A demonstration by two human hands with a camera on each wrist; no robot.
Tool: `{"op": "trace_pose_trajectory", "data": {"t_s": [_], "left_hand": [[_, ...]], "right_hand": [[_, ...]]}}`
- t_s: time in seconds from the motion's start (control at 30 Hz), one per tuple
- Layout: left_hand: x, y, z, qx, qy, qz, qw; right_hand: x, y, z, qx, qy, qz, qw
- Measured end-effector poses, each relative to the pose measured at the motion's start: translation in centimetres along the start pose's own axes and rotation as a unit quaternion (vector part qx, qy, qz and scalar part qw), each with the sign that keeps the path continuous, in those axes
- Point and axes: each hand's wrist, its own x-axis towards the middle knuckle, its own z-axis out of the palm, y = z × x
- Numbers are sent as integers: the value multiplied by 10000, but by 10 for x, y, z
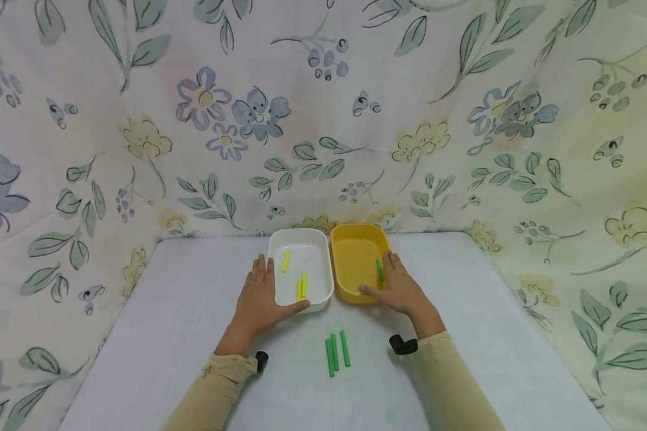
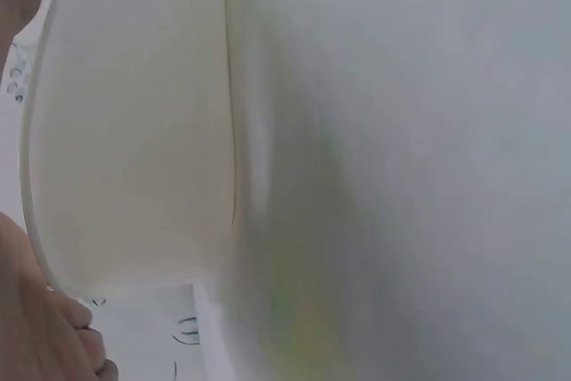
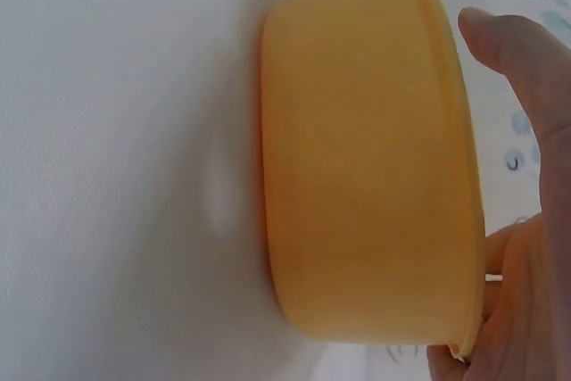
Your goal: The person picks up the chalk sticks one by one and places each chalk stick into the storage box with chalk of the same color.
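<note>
The white tray (image 1: 301, 269) and the yellow tray (image 1: 357, 261) sit side by side at the far middle of the worktop (image 1: 156, 335), long sides touching or nearly so, long axes running away from the person. Three yellow sticks (image 1: 301, 286) lie in the white one; a single green stick (image 1: 380, 269) lies in the yellow one, by its right wall. The left hand (image 1: 259, 296) lies flat against the white tray's left side, fingers straight, thumb along the near rim — gripping nothing. The right hand (image 1: 399, 287) mirrors it on the yellow tray, fingers extended beside the green stick. Three green sticks (image 1: 336, 352) lie near the person, between both wrists — about equally close to either hand.
</note>
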Motion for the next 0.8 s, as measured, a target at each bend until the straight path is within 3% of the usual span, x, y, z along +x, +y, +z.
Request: {"op": "trace_pose_trajectory", "data": {"t_s": [0.33, 0.47, 0.7, 0.8], "left_hand": [[-25, 18, 1, -299, 212, 490, 9981], [-36, 27, 3, -492, 449, 775, 9948], [-50, 44, 4, -858, 1073, 1443, 9800], [-55, 51, 6, -939, 1052, 1741, 9746]], "right_hand": [[3, 0, 4, -153, -147, 93, 9997], [3, 2, 7, -168, -127, 121, 9997], [5, 4, 10, -276, -56, 41, 9996], [5, 3, 9, -288, -64, 37, 9996]]}}
